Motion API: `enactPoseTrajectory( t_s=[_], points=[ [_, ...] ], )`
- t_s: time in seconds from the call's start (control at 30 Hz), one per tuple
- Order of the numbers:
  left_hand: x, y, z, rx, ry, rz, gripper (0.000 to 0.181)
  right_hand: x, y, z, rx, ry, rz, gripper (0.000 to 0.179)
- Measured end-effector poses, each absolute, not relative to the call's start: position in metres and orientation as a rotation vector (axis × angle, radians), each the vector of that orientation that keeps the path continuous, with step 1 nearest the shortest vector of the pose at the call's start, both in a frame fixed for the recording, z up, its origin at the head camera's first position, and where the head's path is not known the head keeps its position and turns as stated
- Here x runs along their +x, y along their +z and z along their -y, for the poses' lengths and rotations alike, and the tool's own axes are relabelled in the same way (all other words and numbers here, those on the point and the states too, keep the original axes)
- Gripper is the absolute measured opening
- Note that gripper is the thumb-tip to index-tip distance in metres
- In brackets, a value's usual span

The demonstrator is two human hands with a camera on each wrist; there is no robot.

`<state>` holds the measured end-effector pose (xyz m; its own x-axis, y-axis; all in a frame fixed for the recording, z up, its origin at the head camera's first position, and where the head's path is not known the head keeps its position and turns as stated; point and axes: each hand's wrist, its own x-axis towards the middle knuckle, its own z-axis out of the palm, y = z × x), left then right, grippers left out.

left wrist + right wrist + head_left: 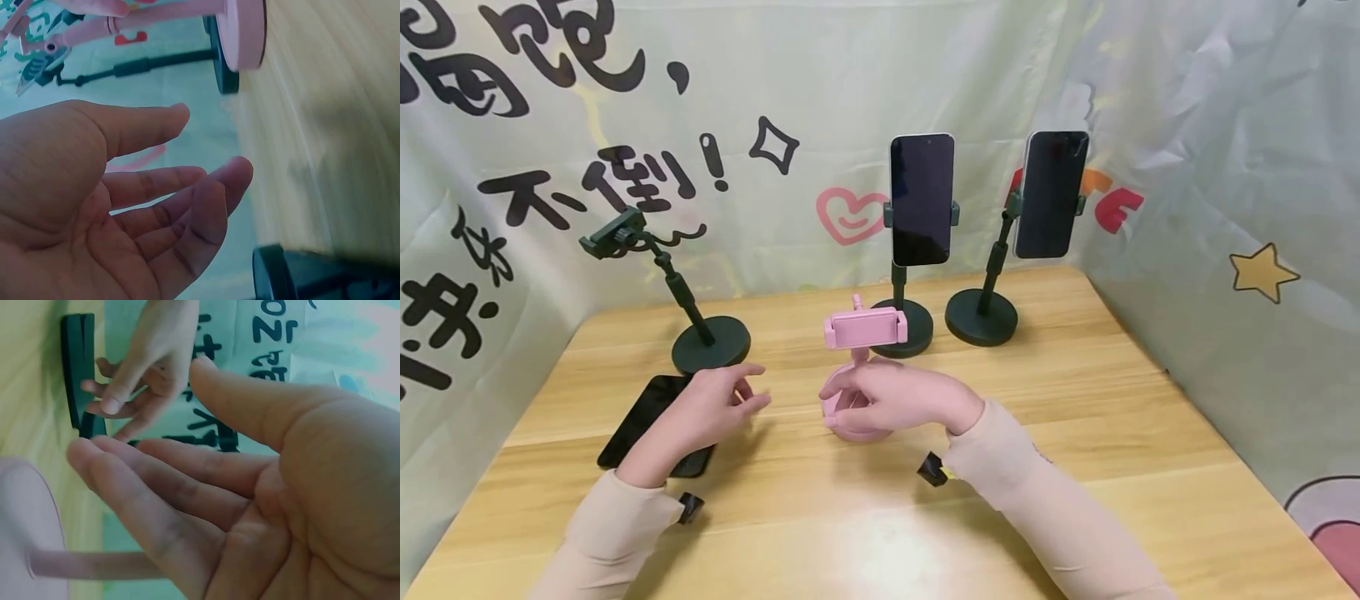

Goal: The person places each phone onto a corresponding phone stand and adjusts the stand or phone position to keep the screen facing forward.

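Note:
My left hand hovers with loosely bent, parted fingers above black phones lying on the table at the left. Nothing is between its thumb and fingers in the left wrist view. A pink phone stand stands upright at the middle, its clamp without a phone. My right hand is beside the pink stand, overlapping its pole and base in the head view. The right wrist view shows this hand's fingers relaxed and apart from the thumb, holding nothing, with the pink base just beyond them.
Behind the pink stand, a dark green stand holds a phone. Another dark stand to its right holds a second phone. At the back left, a third dark stand has a phone-free clamp. A printed cloth hangs behind the table.

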<state>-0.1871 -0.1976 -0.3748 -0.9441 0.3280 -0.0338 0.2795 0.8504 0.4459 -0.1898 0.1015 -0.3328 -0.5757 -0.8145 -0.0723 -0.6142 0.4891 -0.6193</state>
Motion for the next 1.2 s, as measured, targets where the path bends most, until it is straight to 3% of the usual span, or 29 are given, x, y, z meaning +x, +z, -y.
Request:
enactPoseTrajectory(
  t_s=[0.33,0.83,1.2],
  points=[
    [-0.178,-0.375,0.233,0.434,0.596,-2.994,0.043,-0.185,-0.341,-0.070,-1.130,-0.827,-2.400,0.045],
    [-0.175,-0.381,0.265,0.288,0.474,-2.968,0.058,-0.189,-0.349,-0.030,-0.975,-0.925,-2.355,0.060],
    [-0.181,-0.380,0.283,0.214,0.437,-2.916,0.065,-0.204,-0.359,-0.010,-0.958,-0.923,-2.339,0.054]
  ],
)
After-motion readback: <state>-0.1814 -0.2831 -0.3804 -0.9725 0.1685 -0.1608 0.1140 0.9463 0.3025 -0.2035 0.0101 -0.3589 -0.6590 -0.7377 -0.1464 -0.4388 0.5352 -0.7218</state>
